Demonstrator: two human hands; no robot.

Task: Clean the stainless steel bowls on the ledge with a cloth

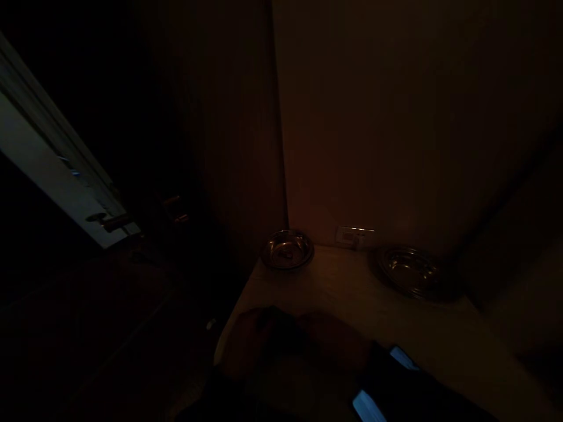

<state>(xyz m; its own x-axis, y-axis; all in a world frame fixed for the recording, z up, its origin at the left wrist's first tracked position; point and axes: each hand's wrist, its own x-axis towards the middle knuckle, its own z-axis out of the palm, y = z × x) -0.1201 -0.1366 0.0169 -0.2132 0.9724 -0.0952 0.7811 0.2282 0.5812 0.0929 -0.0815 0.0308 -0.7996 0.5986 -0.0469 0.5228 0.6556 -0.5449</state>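
The room is very dark. Two dim shapes at the near edge of a pale counter (352, 281) look like my hands. My left hand (248, 346) is at the counter's front left corner. My right hand (334, 343) lies beside it, coming out of a dark sleeve (396, 381) with pale blue patches. A darker patch sits between the hands, and I cannot make out what it is. The fingers are lost in the dark. A small steel bowl (287, 249) stands at the counter's back left corner, and a wider steel plate (411, 271) at the back right.
Walls close in the counter at the back and right, with a wall switch plate (354, 236) low between the two dishes. At left is a lit pale door edge (57, 176) with a handle (108, 221). The floor at lower left is in darkness.
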